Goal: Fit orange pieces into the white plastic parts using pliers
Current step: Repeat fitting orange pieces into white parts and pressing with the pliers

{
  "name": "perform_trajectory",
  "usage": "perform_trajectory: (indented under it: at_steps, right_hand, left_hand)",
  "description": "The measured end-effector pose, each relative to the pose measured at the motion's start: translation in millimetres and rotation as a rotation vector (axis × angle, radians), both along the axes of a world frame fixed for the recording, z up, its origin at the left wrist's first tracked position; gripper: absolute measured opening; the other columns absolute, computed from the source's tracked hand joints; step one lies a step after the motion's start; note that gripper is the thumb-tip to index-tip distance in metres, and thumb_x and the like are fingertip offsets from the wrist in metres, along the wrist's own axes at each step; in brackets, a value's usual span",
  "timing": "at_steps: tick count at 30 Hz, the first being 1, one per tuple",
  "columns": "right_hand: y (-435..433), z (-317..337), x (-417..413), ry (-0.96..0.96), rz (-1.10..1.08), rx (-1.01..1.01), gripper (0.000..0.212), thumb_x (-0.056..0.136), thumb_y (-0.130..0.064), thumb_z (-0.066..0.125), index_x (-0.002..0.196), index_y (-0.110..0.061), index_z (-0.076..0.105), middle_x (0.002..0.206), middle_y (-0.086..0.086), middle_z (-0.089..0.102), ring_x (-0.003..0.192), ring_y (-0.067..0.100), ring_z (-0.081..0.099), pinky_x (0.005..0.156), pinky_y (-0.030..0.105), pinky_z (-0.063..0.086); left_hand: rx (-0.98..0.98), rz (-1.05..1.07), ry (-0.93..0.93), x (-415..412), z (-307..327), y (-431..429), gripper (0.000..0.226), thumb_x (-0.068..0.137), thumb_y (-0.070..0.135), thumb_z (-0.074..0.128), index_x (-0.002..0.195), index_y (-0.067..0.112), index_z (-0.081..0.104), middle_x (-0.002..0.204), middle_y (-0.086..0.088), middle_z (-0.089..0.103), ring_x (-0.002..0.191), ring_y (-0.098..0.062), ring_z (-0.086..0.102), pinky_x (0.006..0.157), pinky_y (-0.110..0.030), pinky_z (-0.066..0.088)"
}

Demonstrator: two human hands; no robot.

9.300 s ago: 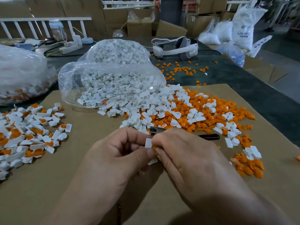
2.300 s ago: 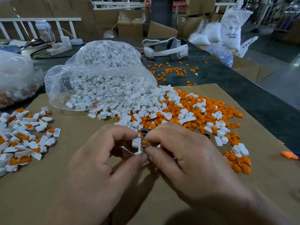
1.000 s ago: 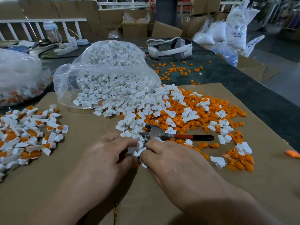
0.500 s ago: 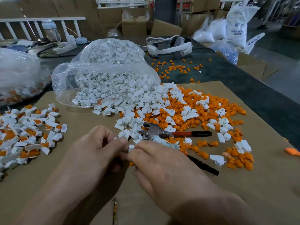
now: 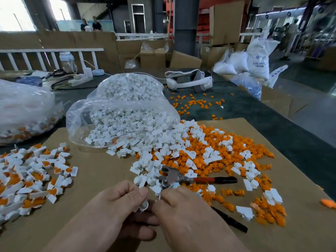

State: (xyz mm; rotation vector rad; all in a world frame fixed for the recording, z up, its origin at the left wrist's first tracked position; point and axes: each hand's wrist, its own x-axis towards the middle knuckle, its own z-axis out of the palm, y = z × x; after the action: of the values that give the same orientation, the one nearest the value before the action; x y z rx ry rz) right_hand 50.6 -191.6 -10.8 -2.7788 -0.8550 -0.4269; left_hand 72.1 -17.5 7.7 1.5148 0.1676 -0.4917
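Both hands have drawn back from the heap toward the person since half a second ago, and the view has tipped up to show more of the hall. The left hand pinches one white part between thumb and curled forefinger, just above the cardboard sheet. The right hand has its fingers curled, and their tips meet the left's at that same part. The fingertips hide the spot, so it cannot be told whether they pinch the part or something smaller.

The pliers lie untouched on the cardboard just beyond the hands, their metal head among loose parts. One red-and-black handle stretches to the right, and the other, black, emerges from beside the right hand.

Behind the pliers a mixed heap of white parts and orange pieces spreads over the cardboard, spilling from the mouth of a clear bag packed with more white parts. To the left, well apart from the heap, lies a pile of assembled pieces, white with orange showing in them.

Farther left a second bag sits on the dark table. Stray orange bits dot the table near a white headset. A lone orange piece lies at the cardboard's right edge.
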Motion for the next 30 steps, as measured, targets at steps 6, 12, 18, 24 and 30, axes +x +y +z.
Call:
perform_trajectory:
  at_steps: [6, 12, 18, 24, 30]
  right_hand:
    - [-1, 13, 2, 0.159, -0.016, 0.197, 0.023, 0.079, -0.028, 0.046, 0.081, -0.02, 0.067, 0.081, -0.003, 0.053, 0.077, 0.014, 0.056, 0.06, 0.016, 0.041]
    - [-15, 27, 2, 0.367, -0.131, 0.626, 0.026, 0.083, -0.02, 0.063, 0.091, -0.044, 0.058, 0.106, -0.024, 0.052, 0.085, 0.002, 0.055, 0.067, 0.011, 0.044]
    - [-28, 26, 14, 0.836, -0.152, 1.161, 0.025, 0.083, -0.012, 0.071, 0.091, -0.035, 0.075, 0.081, 0.006, 0.073, 0.068, 0.018, 0.069, 0.069, 0.031, 0.056]
    - [-26, 23, 17, 0.943, -0.075, 1.305, 0.028, 0.071, -0.038, 0.066, 0.096, -0.031, 0.075, 0.068, 0.017, 0.067, 0.048, 0.024, 0.058, 0.048, 0.027, 0.047]
    - [-30, 21, 15, 0.952, -0.022, 1.329, 0.027, 0.073, -0.041, 0.073, 0.098, -0.031, 0.073, 0.07, 0.015, 0.07, 0.053, 0.026, 0.065, 0.051, 0.029, 0.052]
  left_hand:
    - [-0.124, -0.006, -0.007, 0, 1, -1, 0.029, 0.063, 0.029, 0.079, 0.057, 0.008, 0.06, 0.072, -0.027, 0.065, 0.064, -0.04, 0.067, 0.057, -0.037, 0.055]
    - [-0.321, 0.06, -0.085, -2, 4, -16, 0.018, 0.065, 0.022, 0.072, 0.054, 0.008, 0.067, 0.093, -0.033, 0.071, 0.08, -0.044, 0.073, 0.059, -0.04, 0.061]
    - [-0.382, 0.086, -0.128, -5, 8, -22, 0.018, 0.061, 0.026, 0.07, 0.058, 0.008, 0.074, 0.096, -0.031, 0.073, 0.084, -0.042, 0.074, 0.06, -0.041, 0.063]
    - [-0.434, 0.068, -0.129, -10, 11, -26, 0.017, 0.067, 0.022, 0.068, 0.061, 0.006, 0.072, 0.094, -0.032, 0.072, 0.073, -0.037, 0.075, 0.05, -0.035, 0.059]
    - [-0.473, 0.078, -0.132, -12, 13, -26, 0.017, 0.066, 0.025, 0.071, 0.058, 0.01, 0.068, 0.099, -0.033, 0.072, 0.071, -0.035, 0.074, 0.052, -0.034, 0.061]
